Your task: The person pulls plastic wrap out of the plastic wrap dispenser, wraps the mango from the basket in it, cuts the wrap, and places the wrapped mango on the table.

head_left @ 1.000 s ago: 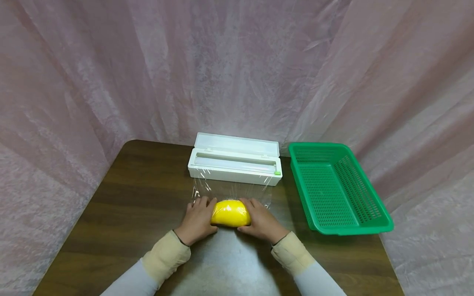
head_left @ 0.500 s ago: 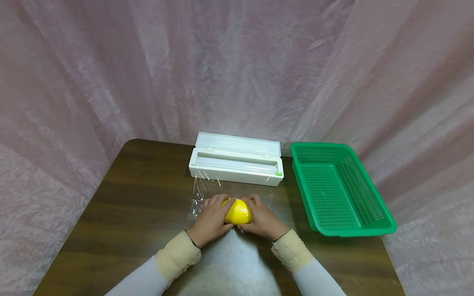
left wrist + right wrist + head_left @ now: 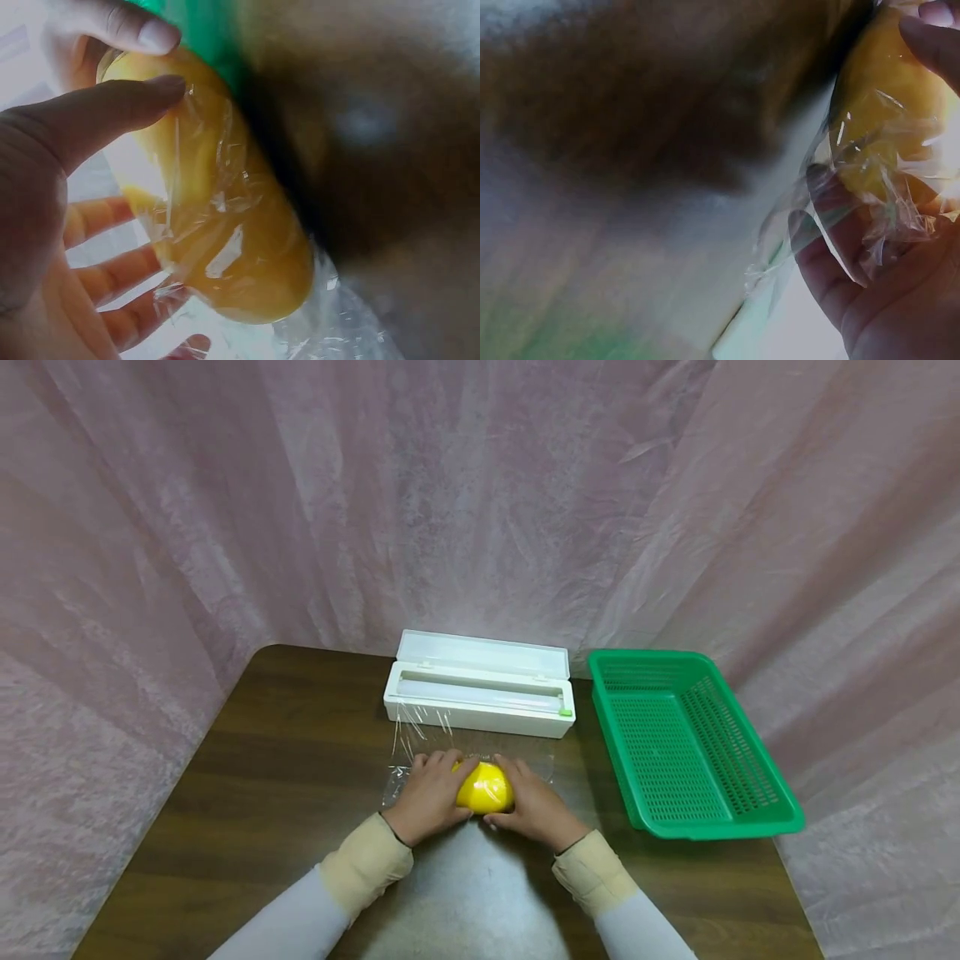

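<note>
A smooth, oblong yellow fruit [image 3: 486,787] lies between both hands at the middle of the table, its exact kind unclear. Clear plastic wrap [image 3: 225,247] covers it with creases, as the left wrist view shows. My left hand [image 3: 431,793] grips its left part, thumb on the near side and fingers on the far side. On the other end, my right hand [image 3: 536,802] holds it likewise; in the right wrist view, loose film hangs over two of its fingers [image 3: 832,281]. Behind, the white wrap dispenser [image 3: 480,718] stands with its lid [image 3: 482,653] raised, film running from it toward the fruit.
A green plastic basket [image 3: 633,777] stands right of the dispenser, with no contents showing. Pink curtain [image 3: 480,502] hangs behind the dark wooden table [image 3: 247,777]. A loose edge of film [image 3: 396,783] lies left of my left hand.
My left hand has moved right along the fruit and covers more of it. The right hand has barely shifted. A crumpled film edge now shows left of the left hand.
</note>
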{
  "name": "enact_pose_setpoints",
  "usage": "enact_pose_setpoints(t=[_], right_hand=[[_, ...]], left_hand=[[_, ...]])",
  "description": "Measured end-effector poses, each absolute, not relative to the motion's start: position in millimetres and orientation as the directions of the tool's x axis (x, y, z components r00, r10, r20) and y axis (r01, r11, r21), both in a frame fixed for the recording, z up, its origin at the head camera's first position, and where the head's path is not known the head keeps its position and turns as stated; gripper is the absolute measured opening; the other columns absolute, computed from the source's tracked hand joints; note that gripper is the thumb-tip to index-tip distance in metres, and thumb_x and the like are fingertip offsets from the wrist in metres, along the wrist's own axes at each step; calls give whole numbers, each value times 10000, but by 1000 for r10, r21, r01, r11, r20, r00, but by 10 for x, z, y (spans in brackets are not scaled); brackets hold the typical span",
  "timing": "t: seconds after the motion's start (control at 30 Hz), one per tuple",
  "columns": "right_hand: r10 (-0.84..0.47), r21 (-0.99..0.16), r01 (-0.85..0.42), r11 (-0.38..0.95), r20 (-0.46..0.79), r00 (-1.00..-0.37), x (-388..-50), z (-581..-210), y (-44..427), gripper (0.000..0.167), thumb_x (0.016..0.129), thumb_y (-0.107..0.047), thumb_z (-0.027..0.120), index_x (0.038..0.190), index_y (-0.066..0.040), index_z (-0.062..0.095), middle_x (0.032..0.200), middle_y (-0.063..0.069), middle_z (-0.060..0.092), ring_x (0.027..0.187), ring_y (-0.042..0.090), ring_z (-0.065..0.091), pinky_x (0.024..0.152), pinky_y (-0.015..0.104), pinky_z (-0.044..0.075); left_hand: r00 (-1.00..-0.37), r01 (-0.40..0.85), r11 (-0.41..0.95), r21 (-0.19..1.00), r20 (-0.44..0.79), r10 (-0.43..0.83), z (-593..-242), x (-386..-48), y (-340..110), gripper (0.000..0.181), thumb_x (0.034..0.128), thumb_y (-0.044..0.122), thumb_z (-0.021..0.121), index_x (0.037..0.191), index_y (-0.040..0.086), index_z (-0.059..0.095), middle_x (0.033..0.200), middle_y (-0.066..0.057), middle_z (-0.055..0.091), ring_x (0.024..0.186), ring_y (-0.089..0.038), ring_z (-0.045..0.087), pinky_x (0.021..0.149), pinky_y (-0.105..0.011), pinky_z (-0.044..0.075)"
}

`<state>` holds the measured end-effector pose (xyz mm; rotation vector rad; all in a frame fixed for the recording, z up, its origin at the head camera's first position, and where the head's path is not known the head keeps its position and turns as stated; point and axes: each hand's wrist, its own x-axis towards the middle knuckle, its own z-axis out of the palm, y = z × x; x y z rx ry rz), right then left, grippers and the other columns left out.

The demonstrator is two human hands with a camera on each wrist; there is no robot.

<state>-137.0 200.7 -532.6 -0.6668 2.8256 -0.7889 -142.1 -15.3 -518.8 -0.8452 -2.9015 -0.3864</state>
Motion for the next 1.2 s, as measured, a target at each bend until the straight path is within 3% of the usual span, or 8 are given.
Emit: enact_pose_setpoints(t=[0.23,0.43,0.73,0.97,1.2], right_hand=[[-382,-480,-373,794,83,-920,-1296,-5322,2016,1013,780,-439,861,1552,-45,336,1490,184,465,1301,373,539,1083,555,453],[-418,-416,-497,761,272,-867,-1315,-5278,1970,808,790,-351,862,1448,-68,488,1503,153,470,1385,357,469,1131,598,380],[-443,-436,-471,767,172,-880,-1409,-5312,1962,793,817,-331,850,1476,-120,462,1428,101,518,1327,329,514,1128,553,392],[-448,-474,-468,746,163,-879,-1503,-5344,1968,686,821,-274,839,1387,-87,501,1349,105,562,1241,300,545,1086,511,431],[-463,-469,-469,748,137,-876,-1603,-5306,2024,665,811,-292,815,1356,-48,521,1302,132,587,1172,301,570,1028,487,468]], left_hand=[[-847,524,817,243,48,529,-5079,-1559,-139,757,736,430,880,1386,175,586,1247,-89,629,1135,-323,602,912,-522,437],[-839,510,814,277,-48,542,-4963,-1697,-148,797,743,455,862,1426,166,569,1263,-95,625,1117,-301,593,885,-489,439],[-809,510,800,317,-139,571,-4929,-1872,-152,771,772,496,792,1436,181,557,1272,-65,629,1087,-270,596,872,-487,427],[-850,399,801,447,-148,506,-5010,-1918,-195,788,744,525,801,1379,141,538,1185,-19,677,972,-197,605,818,-413,386],[-875,397,790,466,-67,479,-5043,-1868,-188,724,813,522,779,1377,118,571,1311,-69,623,1127,-262,594,911,-474,420]])
